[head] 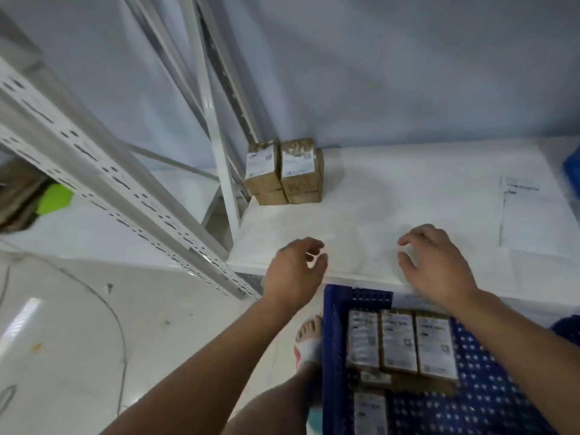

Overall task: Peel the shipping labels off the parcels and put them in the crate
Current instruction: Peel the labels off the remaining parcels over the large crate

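Several small brown parcels (284, 171) with white shipping labels are stacked at the back left of a white shelf board (392, 199). My left hand (295, 271) hovers over the board's front edge with fingers loosely curled and nothing in it. My right hand (436, 262) is beside it, fingers relaxed and spread downward over the board, also holding nothing. Below the board's front edge stands a blue perforated crate (332, 356) holding several labelled parcels (398, 340) lying face up.
A white sheet of printed paper (527, 211) lies on the board's right side. Slotted metal rack uprights (125, 171) rise on the left. A foot in a white sandal (309, 340) stands on the pale floor beside the crate. Something blue (572, 171) sits at the right edge.
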